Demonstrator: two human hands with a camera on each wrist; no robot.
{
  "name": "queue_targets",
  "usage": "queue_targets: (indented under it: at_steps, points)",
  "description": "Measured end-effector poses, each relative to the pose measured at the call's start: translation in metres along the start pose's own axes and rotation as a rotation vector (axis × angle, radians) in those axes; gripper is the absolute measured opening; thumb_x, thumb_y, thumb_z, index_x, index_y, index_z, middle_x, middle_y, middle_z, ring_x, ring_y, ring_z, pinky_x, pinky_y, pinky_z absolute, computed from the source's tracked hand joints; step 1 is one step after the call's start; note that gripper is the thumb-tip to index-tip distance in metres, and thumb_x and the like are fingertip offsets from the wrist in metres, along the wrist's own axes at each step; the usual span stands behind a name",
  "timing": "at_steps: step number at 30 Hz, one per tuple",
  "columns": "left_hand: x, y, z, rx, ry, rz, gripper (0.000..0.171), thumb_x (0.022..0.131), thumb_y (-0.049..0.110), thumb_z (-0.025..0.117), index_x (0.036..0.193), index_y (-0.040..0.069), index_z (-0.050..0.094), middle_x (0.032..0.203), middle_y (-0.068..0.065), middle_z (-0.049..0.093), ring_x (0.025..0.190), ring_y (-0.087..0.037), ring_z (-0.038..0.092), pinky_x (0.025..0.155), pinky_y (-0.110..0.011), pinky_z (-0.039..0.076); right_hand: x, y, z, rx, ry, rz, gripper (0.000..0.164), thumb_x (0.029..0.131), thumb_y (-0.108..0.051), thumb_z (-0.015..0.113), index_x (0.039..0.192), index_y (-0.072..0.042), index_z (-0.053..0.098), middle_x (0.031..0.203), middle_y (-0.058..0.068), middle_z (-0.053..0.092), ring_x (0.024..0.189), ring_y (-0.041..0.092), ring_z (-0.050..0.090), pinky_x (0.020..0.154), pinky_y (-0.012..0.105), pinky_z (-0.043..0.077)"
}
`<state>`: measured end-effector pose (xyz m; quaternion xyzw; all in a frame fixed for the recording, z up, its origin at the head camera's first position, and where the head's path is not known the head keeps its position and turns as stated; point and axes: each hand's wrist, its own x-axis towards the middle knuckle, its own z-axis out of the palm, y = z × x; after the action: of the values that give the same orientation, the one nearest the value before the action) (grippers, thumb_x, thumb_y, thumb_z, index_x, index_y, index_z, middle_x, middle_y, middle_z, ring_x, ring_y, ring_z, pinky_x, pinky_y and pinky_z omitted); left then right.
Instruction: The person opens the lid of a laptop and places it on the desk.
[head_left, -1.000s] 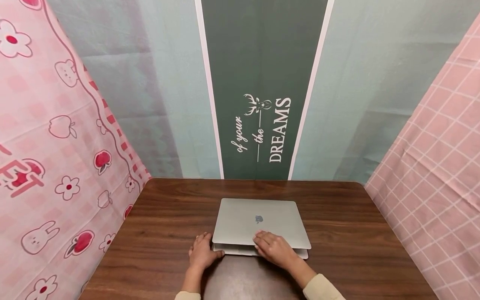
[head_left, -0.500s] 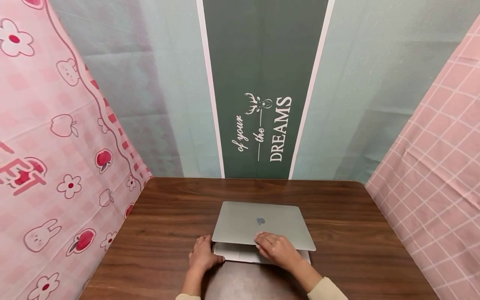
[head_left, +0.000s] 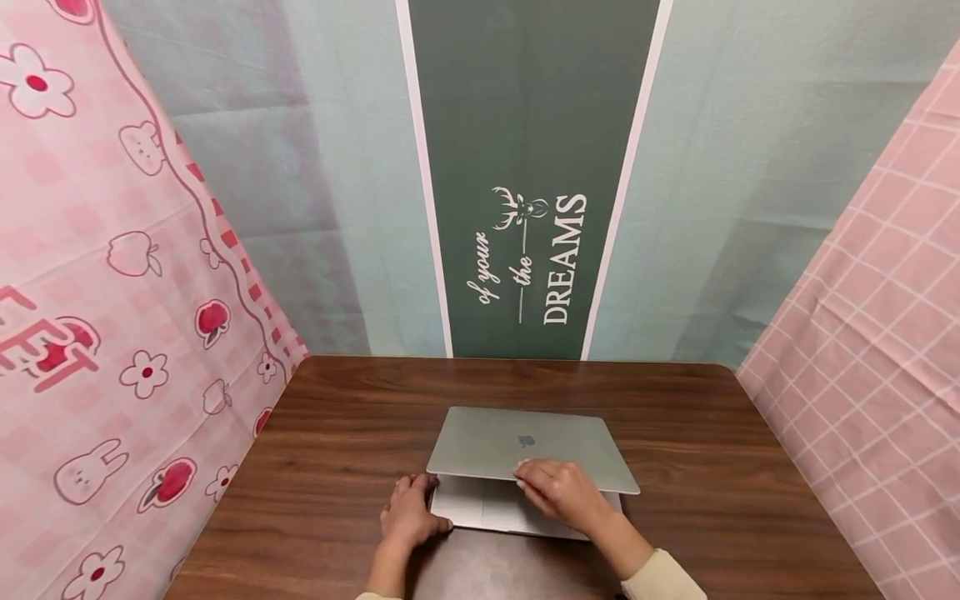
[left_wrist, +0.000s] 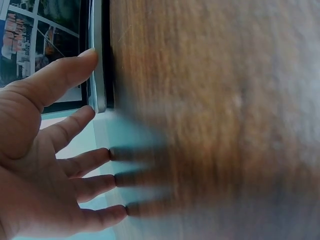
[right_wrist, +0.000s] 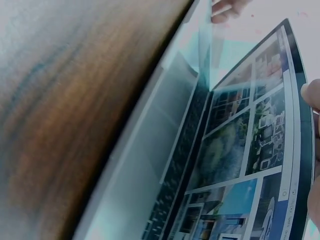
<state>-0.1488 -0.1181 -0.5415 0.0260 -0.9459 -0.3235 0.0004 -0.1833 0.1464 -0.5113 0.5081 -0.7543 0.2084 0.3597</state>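
Note:
A silver laptop (head_left: 480, 442) sits mid-table with its lid partly raised, the front edge lifted off the base (head_left: 459, 502). My right hand (head_left: 564, 497) pinches the middle of the lid's front edge between fingers and thumb. At the base's front left corner, my left hand (head_left: 408, 512) lies with its thumb against the laptop; in the left wrist view its fingers (left_wrist: 95, 187) are spread and extended. Seen from the right wrist, the screen (right_wrist: 225, 140) is lit with a grid of pictures above the dark keyboard (right_wrist: 175, 185). The right forearm hides part of the base.
The brown wooden table (head_left: 337, 417) surrounds the laptop. Behind it hangs a green and pale blue cloth (head_left: 517, 108) with white lettering. Pink patterned curtains close in at the left (head_left: 67, 333) and right (head_left: 862, 333).
The lid has tilted upward with my right hand on its edge, widening the gap so that more of the base shows. The left hand keeps its place at the corner.

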Motion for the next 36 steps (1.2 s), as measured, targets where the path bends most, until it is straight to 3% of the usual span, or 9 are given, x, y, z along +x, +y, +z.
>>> queue_targets:
  at_steps: [16, 31, 36]
  points:
    - [-0.004, 0.000, 0.002, -0.001, -0.017, -0.020, 0.071, 0.046, 0.023, 0.089, 0.111, 0.011, 0.062, 0.121, -0.021, 0.048, 0.114, -0.040, 0.043, 0.080, -0.066, 0.032, 0.019, 0.016, -0.016, 0.033, -0.019, -0.048, 0.024, 0.095, -0.015, 0.049, 0.092, -0.002, 0.069, 0.084, 0.004, 0.069, 0.072, 0.014, 0.067, 0.059, 0.026, 0.053]
    - [-0.010, 0.002, 0.003, 0.006, -0.019, -0.032, 0.071, 0.046, 0.025, 0.089, 0.110, 0.011, 0.060, 0.112, -0.018, 0.048, 0.110, -0.039, 0.045, 0.082, -0.066, 0.029, 0.028, 0.030, -0.023, 0.009, -0.035, -0.104, 0.026, 0.093, -0.013, 0.046, 0.091, 0.000, 0.069, 0.080, 0.005, 0.069, 0.068, 0.012, 0.066, 0.055, 0.023, 0.052]
    - [-0.010, 0.002, 0.003, 0.006, -0.011, -0.029, 0.069, 0.046, 0.024, 0.089, 0.109, 0.012, 0.060, 0.110, -0.016, 0.047, 0.109, -0.038, 0.045, 0.082, -0.066, 0.029, 0.034, 0.038, -0.026, 0.050, -0.031, -0.098, 0.026, 0.094, -0.013, 0.046, 0.089, -0.001, 0.069, 0.082, 0.006, 0.069, 0.069, 0.013, 0.066, 0.056, 0.023, 0.052]
